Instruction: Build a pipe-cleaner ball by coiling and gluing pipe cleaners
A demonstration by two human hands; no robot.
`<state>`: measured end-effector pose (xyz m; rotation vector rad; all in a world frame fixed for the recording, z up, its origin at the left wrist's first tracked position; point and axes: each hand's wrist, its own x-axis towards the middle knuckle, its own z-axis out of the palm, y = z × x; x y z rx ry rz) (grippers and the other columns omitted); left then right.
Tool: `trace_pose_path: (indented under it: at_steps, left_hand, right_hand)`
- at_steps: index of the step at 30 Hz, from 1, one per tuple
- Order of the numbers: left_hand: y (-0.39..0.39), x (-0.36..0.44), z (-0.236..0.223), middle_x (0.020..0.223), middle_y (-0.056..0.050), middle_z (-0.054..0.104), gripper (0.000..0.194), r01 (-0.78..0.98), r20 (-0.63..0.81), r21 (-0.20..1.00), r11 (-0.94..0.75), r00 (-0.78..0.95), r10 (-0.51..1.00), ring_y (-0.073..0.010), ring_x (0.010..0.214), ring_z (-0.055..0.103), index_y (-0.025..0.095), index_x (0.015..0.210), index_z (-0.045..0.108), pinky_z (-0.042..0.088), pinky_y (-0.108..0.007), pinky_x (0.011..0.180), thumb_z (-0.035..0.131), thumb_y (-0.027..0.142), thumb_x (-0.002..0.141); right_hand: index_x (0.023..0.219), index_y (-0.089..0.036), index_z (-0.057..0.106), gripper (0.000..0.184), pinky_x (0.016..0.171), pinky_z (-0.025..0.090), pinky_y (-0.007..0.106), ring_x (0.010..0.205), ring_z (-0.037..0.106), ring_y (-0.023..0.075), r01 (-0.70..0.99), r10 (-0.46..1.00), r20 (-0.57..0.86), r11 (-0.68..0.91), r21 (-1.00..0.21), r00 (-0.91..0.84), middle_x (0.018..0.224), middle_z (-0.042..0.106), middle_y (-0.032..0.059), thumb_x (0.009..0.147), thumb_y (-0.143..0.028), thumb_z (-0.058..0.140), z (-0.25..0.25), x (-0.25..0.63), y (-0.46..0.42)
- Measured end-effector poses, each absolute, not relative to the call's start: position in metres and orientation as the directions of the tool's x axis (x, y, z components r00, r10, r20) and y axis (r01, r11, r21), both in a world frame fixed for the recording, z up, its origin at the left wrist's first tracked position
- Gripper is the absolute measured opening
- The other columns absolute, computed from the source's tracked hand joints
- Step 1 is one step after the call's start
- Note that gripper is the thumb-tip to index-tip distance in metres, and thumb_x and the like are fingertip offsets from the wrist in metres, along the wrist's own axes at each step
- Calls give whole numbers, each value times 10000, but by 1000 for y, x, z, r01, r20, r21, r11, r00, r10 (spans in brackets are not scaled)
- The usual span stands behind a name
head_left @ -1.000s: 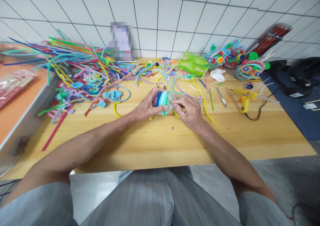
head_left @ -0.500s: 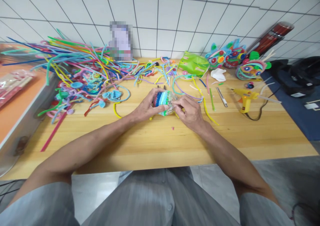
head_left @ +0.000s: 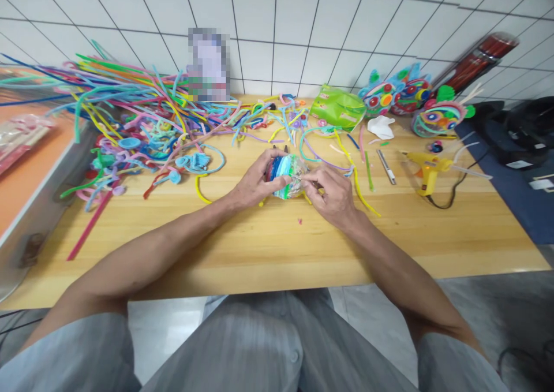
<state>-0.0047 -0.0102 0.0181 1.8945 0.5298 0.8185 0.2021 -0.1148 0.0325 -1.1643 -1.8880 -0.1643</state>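
At the frame's centre, over the counter, the left hand has its grip wrapped around a striped blue-and-green craft piece. The right hand keeps a narrow pinch at its right end; whether it holds anything, I cannot tell. A yellow glue gun lies at right, pipe cleaners upper left.

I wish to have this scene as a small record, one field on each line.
left hand: grips the striped craft piece
right hand: at the piece's right end; anything pinched is too small to tell
surface: wooden table
left side: heaped coloured pipe cleaners
right side: yellow glue gun
back: green packet, decorated craft figures
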Motion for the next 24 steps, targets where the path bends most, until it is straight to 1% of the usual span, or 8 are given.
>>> trace_pose_path:
  at_steps: [4, 7, 10, 16, 19, 22, 24]
  left_hand:
    - [-11, -4, 18, 1133, -45, 627, 517, 10, 323, 896, -443, 671, 667, -198, 980, 603, 238, 1322, 531, 519, -357, 878, 717, 505, 919]
    - [-12, -3, 20, 1119, -44, 627, 530, 13, 317, 900, -435, 665, 676, -196, 976, 602, 226, 1304, 532, 520, -348, 884, 734, 518, 910]
    - [-13, -2, 22, 1141, -54, 626, 528, -1, 323, 902, -432, 665, 673, -204, 1004, 608, 218, 1296, 532, 524, -358, 918, 731, 517, 909]
    - [-14, -3, 20, 1193, -64, 626, 514, -9, 334, 898, -440, 664, 669, -222, 1077, 617, 230, 1322, 530, 528, -384, 992, 705, 522, 938]
    - [-12, -5, 14, 1298, -94, 600, 584, -13, 325, 898, -441, 694, 643, -251, 1180, 602, 225, 1394, 492, 510, -411, 1058, 678, 559, 953]
    - [-7, -10, 10, 1393, -119, 562, 735, -33, 323, 891, -452, 745, 583, -286, 1262, 578, 231, 1474, 431, 502, -433, 1085, 728, 590, 905]
    - [-4, -12, 9, 1417, -123, 554, 774, -34, 326, 882, -470, 764, 557, -296, 1282, 571, 233, 1488, 418, 502, -432, 1090, 763, 569, 882]
  right_hand:
    - [1003, -250, 707, 169, 708, 512, 356, 758, 637, 197, 787, 651, 736, 547, -286, -184, 814, 682, 16, 964, -116, 610, 32, 202, -115]
    - [1000, -249, 699, 170, 720, 511, 358, 770, 640, 199, 771, 637, 744, 572, -281, -202, 828, 697, 22, 964, -109, 609, 32, 202, -114]
    - [1002, -245, 698, 191, 724, 510, 361, 770, 637, 204, 769, 615, 758, 585, -256, -215, 814, 693, 24, 954, -89, 600, 33, 202, -113]
    - [988, -250, 690, 198, 728, 523, 363, 772, 637, 206, 800, 639, 736, 552, -237, -223, 805, 677, 24, 953, -89, 581, 33, 203, -113]
    - [990, -246, 687, 199, 715, 517, 356, 756, 629, 201, 792, 613, 758, 566, -227, -221, 796, 672, 19, 950, -80, 587, 32, 202, -112]
    - [992, -246, 690, 199, 699, 509, 349, 739, 624, 195, 788, 608, 765, 570, -232, -214, 788, 673, 11, 948, -79, 591, 32, 201, -112]
    - [990, -245, 687, 191, 696, 509, 347, 737, 626, 193, 790, 608, 766, 566, -237, -206, 792, 677, 11, 949, -83, 595, 32, 200, -113]
